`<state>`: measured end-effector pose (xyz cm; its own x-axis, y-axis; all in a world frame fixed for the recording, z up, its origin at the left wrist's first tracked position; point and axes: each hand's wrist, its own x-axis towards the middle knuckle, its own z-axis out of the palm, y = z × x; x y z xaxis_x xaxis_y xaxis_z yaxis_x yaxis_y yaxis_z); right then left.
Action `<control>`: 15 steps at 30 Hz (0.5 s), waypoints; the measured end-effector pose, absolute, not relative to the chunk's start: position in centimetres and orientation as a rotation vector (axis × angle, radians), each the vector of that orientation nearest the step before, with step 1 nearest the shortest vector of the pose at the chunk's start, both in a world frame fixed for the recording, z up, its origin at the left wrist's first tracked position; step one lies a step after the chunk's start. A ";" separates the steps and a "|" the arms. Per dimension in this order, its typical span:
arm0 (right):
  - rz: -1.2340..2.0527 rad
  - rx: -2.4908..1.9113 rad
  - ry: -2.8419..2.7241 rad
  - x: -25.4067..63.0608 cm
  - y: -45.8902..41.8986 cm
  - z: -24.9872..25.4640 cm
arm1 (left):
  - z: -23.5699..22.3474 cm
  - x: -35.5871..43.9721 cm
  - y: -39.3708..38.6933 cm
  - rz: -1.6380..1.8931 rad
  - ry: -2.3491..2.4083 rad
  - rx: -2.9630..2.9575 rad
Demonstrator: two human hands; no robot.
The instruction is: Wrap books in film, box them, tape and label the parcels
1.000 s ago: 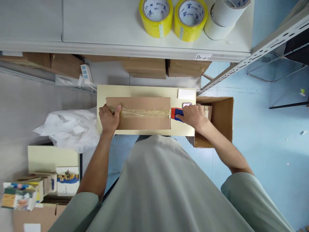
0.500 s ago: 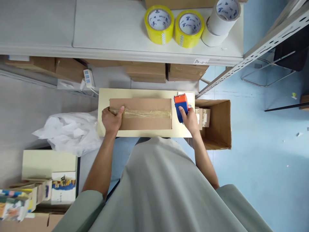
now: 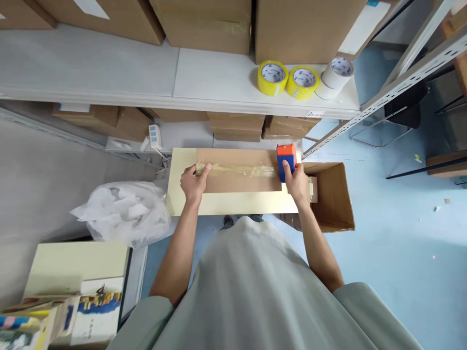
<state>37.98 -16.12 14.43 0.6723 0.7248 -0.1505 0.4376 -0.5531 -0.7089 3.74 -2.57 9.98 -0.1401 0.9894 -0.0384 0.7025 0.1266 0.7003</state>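
Gripping hard with the left hand [image 3: 194, 183], clamped on the left end of the box [image 3: 239, 182]! Wrapping the right hand [image 3: 296, 184] round the orange-and-blue dispenser [image 3: 286, 159], right at the box's other end! Lying flat on the cream surface [image 3: 237, 204], taped along the middle. Just beyond, to the right: an open carton [image 3: 337, 197]. Over to the left, a white bag [image 3: 126, 211]; nearer, books [image 3: 97, 311]. Up on the shelf [image 3: 134, 68], yellow rolls [image 3: 272, 88] beside white rolls [image 3: 327, 91]!
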 end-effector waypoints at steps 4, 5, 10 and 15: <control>0.460 -2.041 -0.827 35.3 -16.4 13.1 | 10.7 1.4 -2.0 1.038 1.648 1.590; 0.452 -1.990 -0.797 34.5 -16.6 12.3 | 10.4 0.6 -2.3 1.056 1.580 1.573; 0.470 -1.878 -0.613 30.2 -18.4 7.0 | 6.5 -3.2 -5.4 0.912 1.664 1.557; 0.441 -1.986 -0.504 26.4 -21.5 3.2 | 2.5 -6.0 -9.3 0.851 1.790 1.495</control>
